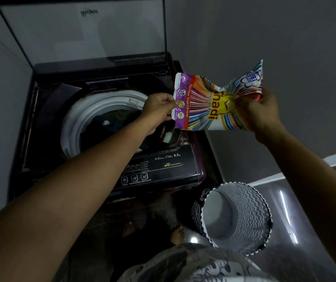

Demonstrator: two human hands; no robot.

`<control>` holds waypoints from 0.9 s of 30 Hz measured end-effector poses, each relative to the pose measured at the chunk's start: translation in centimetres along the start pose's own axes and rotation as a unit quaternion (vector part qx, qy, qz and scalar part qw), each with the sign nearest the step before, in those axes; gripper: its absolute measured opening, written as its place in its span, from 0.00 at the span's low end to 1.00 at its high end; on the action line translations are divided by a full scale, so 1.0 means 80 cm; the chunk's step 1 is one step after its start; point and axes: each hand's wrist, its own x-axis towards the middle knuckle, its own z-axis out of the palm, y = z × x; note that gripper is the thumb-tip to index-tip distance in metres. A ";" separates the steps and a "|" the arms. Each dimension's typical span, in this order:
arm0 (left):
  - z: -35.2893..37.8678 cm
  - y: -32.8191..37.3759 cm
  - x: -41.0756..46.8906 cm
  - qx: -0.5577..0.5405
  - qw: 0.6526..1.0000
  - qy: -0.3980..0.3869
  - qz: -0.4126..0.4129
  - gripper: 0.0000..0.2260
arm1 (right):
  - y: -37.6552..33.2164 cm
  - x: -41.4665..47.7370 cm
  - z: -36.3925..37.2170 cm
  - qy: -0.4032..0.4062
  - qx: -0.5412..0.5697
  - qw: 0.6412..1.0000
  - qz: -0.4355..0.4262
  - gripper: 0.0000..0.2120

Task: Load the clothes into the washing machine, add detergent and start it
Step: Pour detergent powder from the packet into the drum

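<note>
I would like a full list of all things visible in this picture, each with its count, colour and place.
washing machine: one, dark purple, against the wall
lid: one, grey with dark frame, raised
clothes: one pile, dark, inside the drum
detergent packet: one, multicoloured, held above the machine's right side
detergent tray: one, dark, under the packet's purple end
control panel: one, black, machine front
laundry basket: one, black-and-white zigzag, floor right of the machine
feet: two, bare, floor before the machine
left hand: pinches the packet's purple end
right hand: grips the packet's other end
</note>
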 end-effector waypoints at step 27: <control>0.000 0.002 -0.008 0.003 1.000 0.001 0.004 0.07 | 0.010 0.006 -0.002 0.000 -0.001 1.000 0.010 0.16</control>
